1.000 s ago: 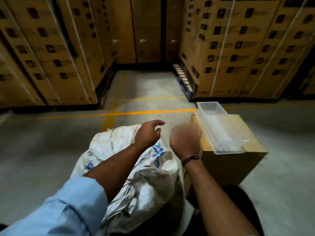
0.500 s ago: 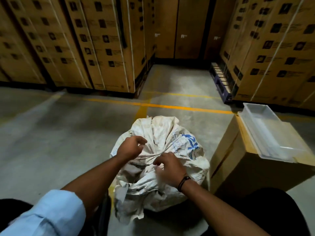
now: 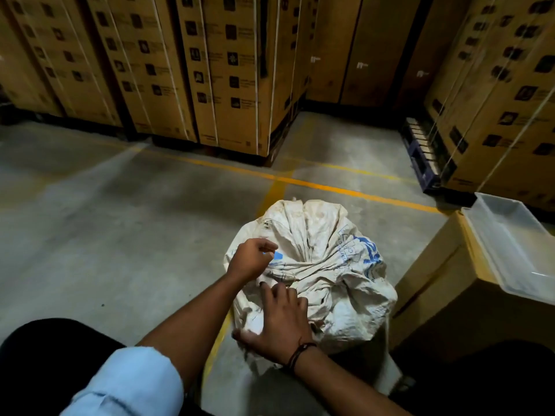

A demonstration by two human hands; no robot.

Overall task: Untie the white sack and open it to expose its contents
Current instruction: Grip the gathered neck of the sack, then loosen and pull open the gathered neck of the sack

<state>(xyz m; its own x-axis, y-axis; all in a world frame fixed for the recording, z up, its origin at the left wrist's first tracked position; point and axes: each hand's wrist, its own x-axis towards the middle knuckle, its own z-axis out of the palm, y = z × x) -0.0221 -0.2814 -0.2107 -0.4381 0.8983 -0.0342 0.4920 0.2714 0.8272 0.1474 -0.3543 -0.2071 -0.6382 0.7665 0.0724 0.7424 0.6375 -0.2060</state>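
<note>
A white woven sack (image 3: pixel 327 253) with blue print stands on the concrete floor in front of me, its top gathered and twisted into a knot near the middle. My left hand (image 3: pixel 250 259) hovers at the sack's upper left with fingers curled and pinched, perhaps on a thin tie; I cannot tell. My right hand (image 3: pixel 279 319) lies spread on the near side of the sack, fingers pointing toward the knot and thumb out to the left. The sack's contents are hidden.
A cardboard box (image 3: pixel 444 298) stands right of the sack with a clear plastic tray (image 3: pixel 516 244) on top. Strapped stacks of cartons (image 3: pixel 210 70) line the back and right. Yellow lines (image 3: pixel 330 187) cross the floor. My dark knees show at the bottom corners.
The view has swung left and the sack now stands centred. My right hand slid from the knot down onto the near side, fingers spreading. My left hand stayed at the upper left.
</note>
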